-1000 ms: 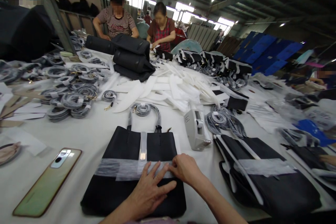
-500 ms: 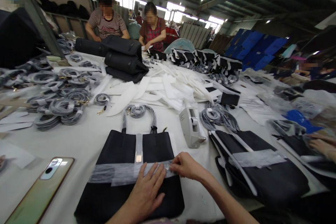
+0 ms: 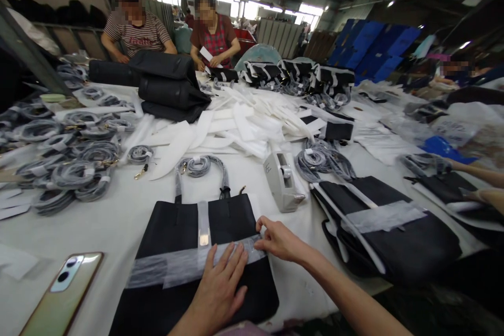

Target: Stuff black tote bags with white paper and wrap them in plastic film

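A black handbag [image 3: 232, 205] lies in front of me, a strip of translucent wrapping film [image 3: 177, 268] running across its front. A narrower vertical strip passes over the gold-coloured clasp [image 3: 203, 237]. My left hand [image 3: 222, 283] rests flat on the film and bag, fingers stretched out. At the film's right end is my right hand [image 3: 277, 239], its thumb touching the film and its curled index finger raised apart from the thumb. The bag's wrapped handle [image 3: 225, 178] reaches away from me, around a coiled strap [image 3: 198, 166]. A grey tape dispenser [image 3: 281, 189] stands beyond my right hand.
Another black bag [image 3: 397, 252] with film lies on the right. At left are a phone [image 3: 65, 289] and a heap of coiled straps [image 3: 74, 173]. White foam sheets [image 3: 236, 126] and stacked black bags [image 3: 169, 84] lie farther back. Two co-workers stand across the table.
My right thumb and index finger have moved apart from a pinch at the film's end. My left hand stays flat on the bag. The whole view has shifted slightly.
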Demonstrator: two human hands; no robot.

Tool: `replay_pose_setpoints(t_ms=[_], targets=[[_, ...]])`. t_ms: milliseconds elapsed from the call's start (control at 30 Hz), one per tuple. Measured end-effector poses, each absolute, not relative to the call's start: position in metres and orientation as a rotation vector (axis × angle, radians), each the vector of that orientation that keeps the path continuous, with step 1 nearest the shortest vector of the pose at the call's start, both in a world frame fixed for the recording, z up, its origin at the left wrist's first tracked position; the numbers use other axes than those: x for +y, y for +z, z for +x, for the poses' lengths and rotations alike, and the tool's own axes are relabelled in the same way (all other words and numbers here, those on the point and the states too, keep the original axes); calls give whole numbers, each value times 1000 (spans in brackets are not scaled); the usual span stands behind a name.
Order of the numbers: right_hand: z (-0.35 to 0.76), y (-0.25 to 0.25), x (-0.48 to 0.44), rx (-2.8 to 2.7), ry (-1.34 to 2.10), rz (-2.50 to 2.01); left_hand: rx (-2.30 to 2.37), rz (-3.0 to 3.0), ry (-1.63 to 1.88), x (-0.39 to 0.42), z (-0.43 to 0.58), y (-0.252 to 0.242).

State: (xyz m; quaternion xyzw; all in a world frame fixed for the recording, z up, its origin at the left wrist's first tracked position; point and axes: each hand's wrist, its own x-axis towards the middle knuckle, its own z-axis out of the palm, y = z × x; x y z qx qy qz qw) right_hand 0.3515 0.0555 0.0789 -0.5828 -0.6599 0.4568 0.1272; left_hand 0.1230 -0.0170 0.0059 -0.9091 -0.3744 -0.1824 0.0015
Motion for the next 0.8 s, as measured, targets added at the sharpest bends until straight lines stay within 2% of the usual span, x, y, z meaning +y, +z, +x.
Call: replay_pose_setpoints(t_ms=[400,633,800], targets=[[365,19,24,-1384,1400,-1700,-1093,-2832,-645,-14,125,3],[360,16,17,-1289,1181,-1758,-1080,-2757,-682,-13,125,1],[349,23,16,-1380,847,-1839,-1109,-2746,-700,-10,126,-9]])
